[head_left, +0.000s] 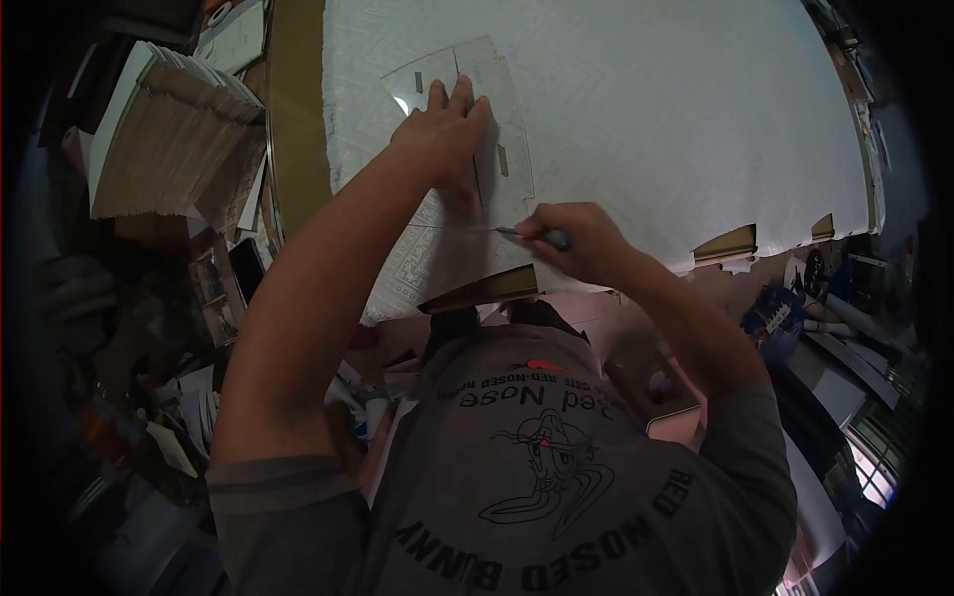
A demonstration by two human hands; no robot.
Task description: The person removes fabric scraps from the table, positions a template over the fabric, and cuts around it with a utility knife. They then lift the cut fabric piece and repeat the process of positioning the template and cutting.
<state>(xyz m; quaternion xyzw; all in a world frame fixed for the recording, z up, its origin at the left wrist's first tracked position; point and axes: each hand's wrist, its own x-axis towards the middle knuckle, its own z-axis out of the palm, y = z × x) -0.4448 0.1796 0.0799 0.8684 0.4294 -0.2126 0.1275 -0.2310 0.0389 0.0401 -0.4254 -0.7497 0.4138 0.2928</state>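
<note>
A white sheet of fabric-like material [636,119] with a raised pattern covers the table. On it lies a clear template [517,129] with short brown strips stuck on it. My left hand [444,139] rests on the template with fingers spread, palm down. In my right hand [576,238], the fingers are wrapped round a knife [556,238] with a dark rounded handle and a thin metal tip. Its tip points left and meets the template's near edge. The exact shape of the blade is too small to make out.
Angular cut-outs [725,244] along the sheet's near edge show a brown surface beneath. A tall stack of paper or card [179,129] stands at the left. A blue object [775,316] sits beyond the table at the right, amid clutter.
</note>
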